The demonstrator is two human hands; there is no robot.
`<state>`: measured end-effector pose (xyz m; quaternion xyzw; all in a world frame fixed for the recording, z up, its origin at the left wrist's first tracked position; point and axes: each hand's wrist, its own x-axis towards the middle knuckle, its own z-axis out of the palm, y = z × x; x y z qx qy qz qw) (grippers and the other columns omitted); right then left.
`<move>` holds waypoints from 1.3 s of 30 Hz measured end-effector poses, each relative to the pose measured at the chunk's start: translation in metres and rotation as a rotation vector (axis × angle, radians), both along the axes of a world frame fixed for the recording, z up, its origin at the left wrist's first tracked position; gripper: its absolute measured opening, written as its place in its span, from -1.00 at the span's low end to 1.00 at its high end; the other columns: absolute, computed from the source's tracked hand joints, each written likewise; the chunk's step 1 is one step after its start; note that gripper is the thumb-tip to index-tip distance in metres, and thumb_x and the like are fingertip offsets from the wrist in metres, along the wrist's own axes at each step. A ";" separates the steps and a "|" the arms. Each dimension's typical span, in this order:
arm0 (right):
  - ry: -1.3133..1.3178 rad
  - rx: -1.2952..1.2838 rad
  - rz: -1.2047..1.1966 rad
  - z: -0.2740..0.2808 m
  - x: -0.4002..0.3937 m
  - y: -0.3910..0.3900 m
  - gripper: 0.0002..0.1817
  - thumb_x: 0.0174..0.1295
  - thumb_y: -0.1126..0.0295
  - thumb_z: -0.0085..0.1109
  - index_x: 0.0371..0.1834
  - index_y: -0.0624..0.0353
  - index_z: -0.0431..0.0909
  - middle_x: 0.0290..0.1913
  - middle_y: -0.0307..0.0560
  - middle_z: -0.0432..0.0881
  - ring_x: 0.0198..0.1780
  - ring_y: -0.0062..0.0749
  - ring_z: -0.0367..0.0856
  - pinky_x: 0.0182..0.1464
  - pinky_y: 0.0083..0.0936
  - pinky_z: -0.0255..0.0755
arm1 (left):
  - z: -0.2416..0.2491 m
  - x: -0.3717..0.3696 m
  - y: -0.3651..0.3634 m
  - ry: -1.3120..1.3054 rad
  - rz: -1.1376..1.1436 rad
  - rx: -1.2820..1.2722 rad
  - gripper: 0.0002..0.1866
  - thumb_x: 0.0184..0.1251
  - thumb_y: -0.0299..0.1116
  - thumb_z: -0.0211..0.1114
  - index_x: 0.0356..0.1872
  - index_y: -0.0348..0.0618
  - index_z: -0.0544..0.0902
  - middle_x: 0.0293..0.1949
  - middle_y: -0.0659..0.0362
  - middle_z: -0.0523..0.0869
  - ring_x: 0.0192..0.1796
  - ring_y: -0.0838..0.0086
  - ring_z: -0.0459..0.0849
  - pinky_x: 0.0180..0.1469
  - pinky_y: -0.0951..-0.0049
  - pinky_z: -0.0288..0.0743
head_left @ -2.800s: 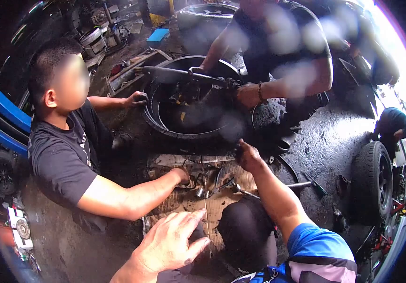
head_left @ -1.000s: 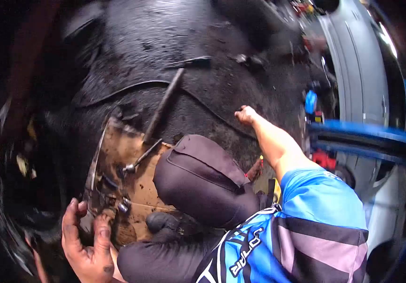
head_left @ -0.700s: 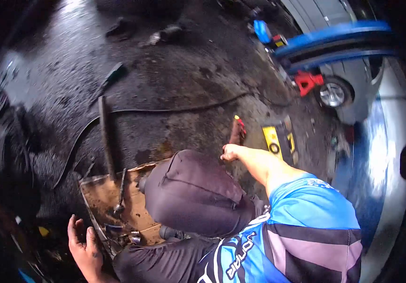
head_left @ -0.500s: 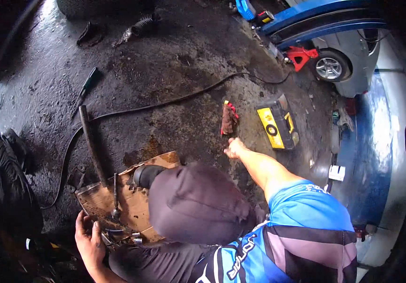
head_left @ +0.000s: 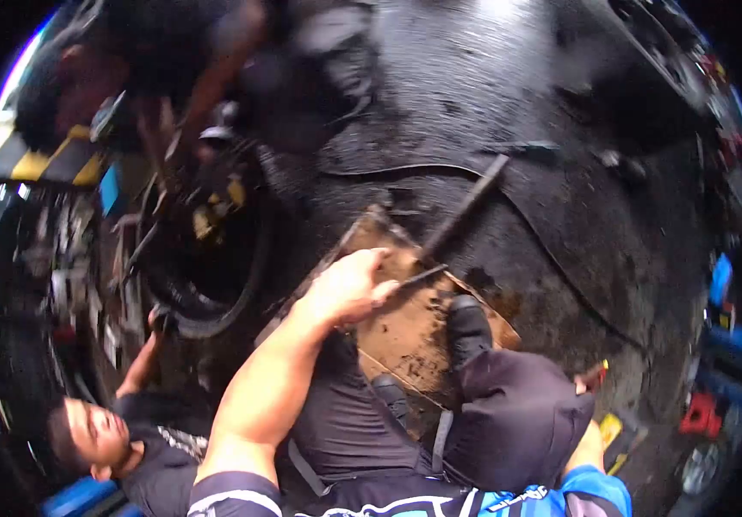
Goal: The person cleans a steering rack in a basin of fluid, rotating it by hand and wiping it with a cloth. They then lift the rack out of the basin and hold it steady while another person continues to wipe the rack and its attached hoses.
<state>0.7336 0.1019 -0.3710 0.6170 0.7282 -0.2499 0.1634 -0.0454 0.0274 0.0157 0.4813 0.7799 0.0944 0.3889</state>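
Note:
My left hand (head_left: pixel 345 289) is over the brown, dirt-flecked cardboard (head_left: pixel 405 345), thumb and fingers apart. Beside its thumb a thin dark metal bar tool (head_left: pixel 422 277) lies on the cardboard, its near end hidden under the hand. A long pipe (head_left: pixel 465 207) rests with one end at the cardboard's edge. Most of my right hand (head_left: pixel 580 387) is out of sight behind my right knee. Close by it shows a reddish-brown rag (head_left: pixel 595 376) with a yellow tip; whether the hand touches it cannot be made out.
A co-worker (head_left: pixel 104 444) is low at the left, one hand near a tyre (head_left: pixel 216 327). Another person (head_left: pixel 181 95), blurred, is at the upper left. A black hose (head_left: pixel 552 258) crosses the oily floor. A yellow-and-black case (head_left: pixel 616 439) and a red stand (head_left: pixel 700 414) are at the right.
My view has swung left, bringing the co-worker and tyre in. My left hand has come from the cardboard's edge to over it. My right hand is now mostly hidden behind my knee.

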 end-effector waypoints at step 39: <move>0.688 -0.229 0.030 0.275 -0.351 0.195 -0.73 0.07 0.50 0.01 -0.15 0.34 0.50 -0.28 -0.18 0.58 -0.22 -0.52 0.50 -0.09 -0.56 0.43 | -0.085 -0.217 -0.259 -0.373 1.993 0.719 -0.36 0.32 -0.23 0.25 0.38 -0.01 0.21 -0.41 0.29 0.59 -0.52 0.53 0.55 -0.56 0.43 0.30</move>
